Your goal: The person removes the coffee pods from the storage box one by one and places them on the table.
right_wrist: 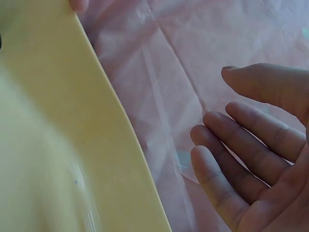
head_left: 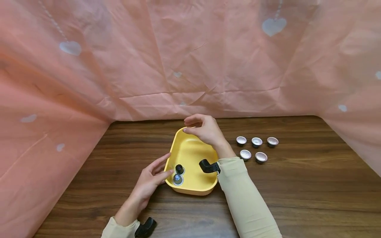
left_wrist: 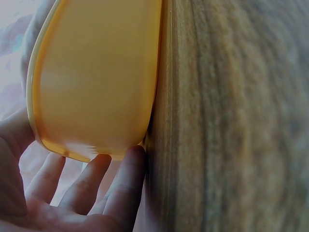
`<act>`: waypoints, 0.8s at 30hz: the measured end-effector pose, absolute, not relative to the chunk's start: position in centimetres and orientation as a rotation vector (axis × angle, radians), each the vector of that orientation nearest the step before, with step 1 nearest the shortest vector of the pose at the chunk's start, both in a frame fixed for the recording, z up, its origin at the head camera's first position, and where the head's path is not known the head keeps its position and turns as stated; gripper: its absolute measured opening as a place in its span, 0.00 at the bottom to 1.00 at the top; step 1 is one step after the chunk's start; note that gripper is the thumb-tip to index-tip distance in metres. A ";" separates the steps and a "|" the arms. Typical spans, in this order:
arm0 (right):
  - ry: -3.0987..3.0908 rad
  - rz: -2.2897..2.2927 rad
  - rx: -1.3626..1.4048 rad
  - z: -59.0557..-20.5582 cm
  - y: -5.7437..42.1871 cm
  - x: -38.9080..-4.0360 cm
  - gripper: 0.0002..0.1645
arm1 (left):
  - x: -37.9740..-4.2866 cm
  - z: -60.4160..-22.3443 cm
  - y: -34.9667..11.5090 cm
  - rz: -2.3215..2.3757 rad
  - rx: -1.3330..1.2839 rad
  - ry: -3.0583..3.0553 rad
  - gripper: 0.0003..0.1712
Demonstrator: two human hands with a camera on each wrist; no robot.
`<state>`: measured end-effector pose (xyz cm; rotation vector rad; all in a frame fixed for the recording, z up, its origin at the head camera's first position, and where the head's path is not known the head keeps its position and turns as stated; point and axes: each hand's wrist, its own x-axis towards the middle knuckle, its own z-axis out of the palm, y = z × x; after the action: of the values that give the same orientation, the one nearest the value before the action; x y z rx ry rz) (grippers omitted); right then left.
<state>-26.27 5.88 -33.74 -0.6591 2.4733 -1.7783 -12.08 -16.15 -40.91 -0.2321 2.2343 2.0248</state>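
Note:
A yellow plastic bin [head_left: 193, 162] stands on the wooden table. My left hand [head_left: 150, 180] grips its near left wall, thumb over the rim and fingers against the outside. In the left wrist view those fingertips [left_wrist: 100, 162] touch the bin's outer side. Inside, at the near left corner, sit a black coffee capsule [head_left: 179, 169] and a greyish one [head_left: 178, 179], both with the wide rim down. Above the bin's far end hovers my right hand [head_left: 205, 129], its fingers loosely bent with nothing between them; the right wrist view shows the thumb apart from the fingers.
To the right of the bin, several coffee capsules stand lid up in two rows, among them one in the front row [head_left: 261, 157] and one at the back right [head_left: 272, 141]. A pink cloth [head_left: 190, 66] hangs behind the table and along both sides.

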 end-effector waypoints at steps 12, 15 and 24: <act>2.628 -1.556 -0.725 -34.3 3.1 -26.9 0.15 | -12.4 -41.2 -15.7 2.039 -0.218 2.241 0.35; 2.654 -1.492 -0.747 -34.7 2.7 -26.9 0.14 | -12.3 -41.2 -15.6 2.052 -0.207 2.236 0.35; 2.643 -1.211 -0.886 -35.7 2.2 -26.9 0.07 | -12.3 -41.0 -15.8 2.058 -0.206 2.231 0.35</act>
<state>-26.94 2.20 -35.68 -0.8864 2.6434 -1.2108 -12.25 -15.75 -41.05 -0.2057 2.2305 2.0585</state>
